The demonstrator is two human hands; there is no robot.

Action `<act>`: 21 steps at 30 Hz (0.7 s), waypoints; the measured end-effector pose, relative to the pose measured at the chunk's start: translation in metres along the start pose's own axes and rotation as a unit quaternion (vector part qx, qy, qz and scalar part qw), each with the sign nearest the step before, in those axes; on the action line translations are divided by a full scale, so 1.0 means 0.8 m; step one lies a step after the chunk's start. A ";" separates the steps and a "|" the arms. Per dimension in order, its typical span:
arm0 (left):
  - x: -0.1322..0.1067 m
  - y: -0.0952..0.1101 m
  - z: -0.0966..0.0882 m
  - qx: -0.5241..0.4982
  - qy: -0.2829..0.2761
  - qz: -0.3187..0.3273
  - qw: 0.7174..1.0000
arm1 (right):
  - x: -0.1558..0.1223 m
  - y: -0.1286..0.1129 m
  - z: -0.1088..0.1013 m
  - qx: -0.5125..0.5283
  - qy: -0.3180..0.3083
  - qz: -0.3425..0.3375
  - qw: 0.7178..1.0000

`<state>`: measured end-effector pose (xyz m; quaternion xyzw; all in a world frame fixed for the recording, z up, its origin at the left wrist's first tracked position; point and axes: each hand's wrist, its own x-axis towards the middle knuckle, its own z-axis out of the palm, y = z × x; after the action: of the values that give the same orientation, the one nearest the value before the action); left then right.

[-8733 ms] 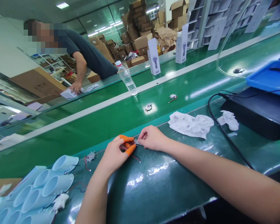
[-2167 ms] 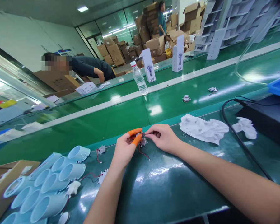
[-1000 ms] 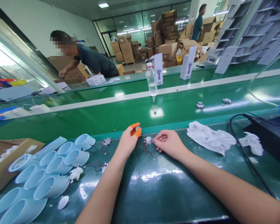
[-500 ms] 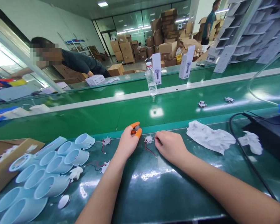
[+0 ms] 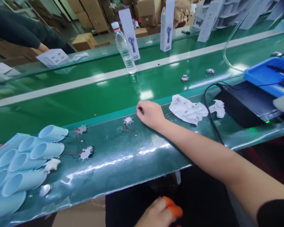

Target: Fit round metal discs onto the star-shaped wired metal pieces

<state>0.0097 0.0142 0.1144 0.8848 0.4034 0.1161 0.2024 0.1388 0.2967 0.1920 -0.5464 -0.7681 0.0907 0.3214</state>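
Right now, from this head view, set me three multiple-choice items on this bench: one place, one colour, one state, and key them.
1. Where is the left hand? A) On the belt B) Below the bench edge C) In a tray
2. What colour are its finger cots? A) Blue B) White C) Orange
3. What state is the white sheet near the right hand in? A) Crumpled B) Folded flat C) Rolled up

Answers: 1 B, it shows at the bottom of the view, past the edge. 2 C, orange covers show on its fingers. 3 A, it lies in irregular creases.
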 end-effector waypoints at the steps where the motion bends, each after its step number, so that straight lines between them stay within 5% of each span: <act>1: -0.007 -0.008 0.030 -0.032 -0.024 -0.014 0.999 | 0.000 0.000 0.000 0.002 -0.001 0.000 1.000; 3: -0.014 -0.033 0.069 -0.107 -0.066 -0.068 0.990 | -0.001 -0.001 -0.001 0.006 -0.005 -0.002 1.000; 5: -0.016 -0.057 0.085 -0.129 -0.090 -0.130 0.979 | -0.002 -0.001 -0.003 0.008 -0.008 -0.005 1.000; 9: -0.022 -0.060 0.060 -0.073 -0.059 -0.105 0.990 | -0.001 0.000 -0.005 0.009 -0.008 0.003 1.000; 12: -0.022 -0.030 -0.005 -0.070 0.002 0.006 0.998 | 0.001 0.001 -0.006 0.007 -0.002 0.017 1.000; 15: 0.008 -0.021 -0.098 -0.018 0.116 0.077 0.990 | 0.002 0.000 -0.007 0.000 0.006 0.028 1.000; 17: 0.050 -0.043 -0.156 0.030 0.218 0.007 0.975 | 0.002 -0.002 -0.008 -0.008 0.006 0.027 1.000; 21: 0.146 -0.130 -0.223 0.101 0.232 -0.132 0.958 | 0.001 -0.003 -0.010 -0.023 0.002 0.024 0.999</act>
<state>-0.0496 0.2115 0.2312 0.7881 0.5625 0.2486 0.0261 0.1413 0.2945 0.1998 -0.5716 -0.7563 0.0800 0.3080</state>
